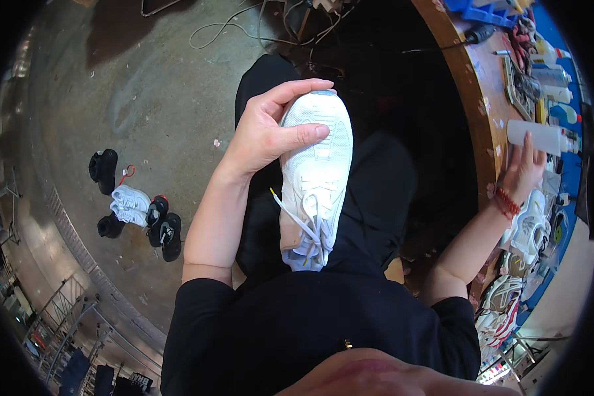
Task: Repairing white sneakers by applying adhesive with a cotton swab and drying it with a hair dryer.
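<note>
A white sneaker with white laces is held over my lap, its toe pointing away from me. My left hand grips its front part, thumb lying across the upper and fingers reaching round the toe. One lace end has a yellow tip. Off to the right, at the workbench, my right hand is closed about a translucent white plastic bottle. One finger lies over the bottle's near side; the other fingers are partly hidden. A red bracelet circles that wrist.
Along the wooden workbench stand several bottles, a blue bin and more shoes. A black-handled tool lies near the edge. Several black and white shoes sit on the floor at left; cables trail ahead.
</note>
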`<state>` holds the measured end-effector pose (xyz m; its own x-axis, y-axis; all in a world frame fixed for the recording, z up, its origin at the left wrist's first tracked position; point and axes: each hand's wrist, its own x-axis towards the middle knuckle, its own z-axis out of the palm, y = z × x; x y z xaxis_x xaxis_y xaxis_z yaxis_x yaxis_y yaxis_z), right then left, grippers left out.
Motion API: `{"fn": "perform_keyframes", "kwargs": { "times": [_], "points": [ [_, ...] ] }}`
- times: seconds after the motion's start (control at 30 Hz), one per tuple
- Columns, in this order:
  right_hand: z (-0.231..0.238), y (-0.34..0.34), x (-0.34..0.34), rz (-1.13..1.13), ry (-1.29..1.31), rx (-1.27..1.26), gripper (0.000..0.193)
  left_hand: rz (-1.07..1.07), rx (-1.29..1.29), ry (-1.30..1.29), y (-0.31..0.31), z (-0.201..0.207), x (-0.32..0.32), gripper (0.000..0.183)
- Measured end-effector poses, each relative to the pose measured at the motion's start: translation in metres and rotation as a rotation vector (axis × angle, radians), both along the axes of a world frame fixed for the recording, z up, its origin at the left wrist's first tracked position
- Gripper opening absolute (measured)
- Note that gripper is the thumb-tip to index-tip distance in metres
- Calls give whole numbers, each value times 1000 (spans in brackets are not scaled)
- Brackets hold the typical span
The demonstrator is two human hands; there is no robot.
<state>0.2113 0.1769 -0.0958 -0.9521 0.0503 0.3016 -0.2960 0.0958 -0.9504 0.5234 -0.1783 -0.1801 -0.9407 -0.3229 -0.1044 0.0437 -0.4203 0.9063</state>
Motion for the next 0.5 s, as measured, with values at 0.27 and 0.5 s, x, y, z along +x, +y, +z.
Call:
{"fn": "perform_keyframes", "kwargs": {
  "times": [0.27,0.5],
  "points": [
    [-3,-98,103,-296,995,346,32,96,15,-10,-17,-24,4,66],
    [-127,-345,30,538,121,355,75,344,96,11,-29,-35,37,79]
  ]
}}
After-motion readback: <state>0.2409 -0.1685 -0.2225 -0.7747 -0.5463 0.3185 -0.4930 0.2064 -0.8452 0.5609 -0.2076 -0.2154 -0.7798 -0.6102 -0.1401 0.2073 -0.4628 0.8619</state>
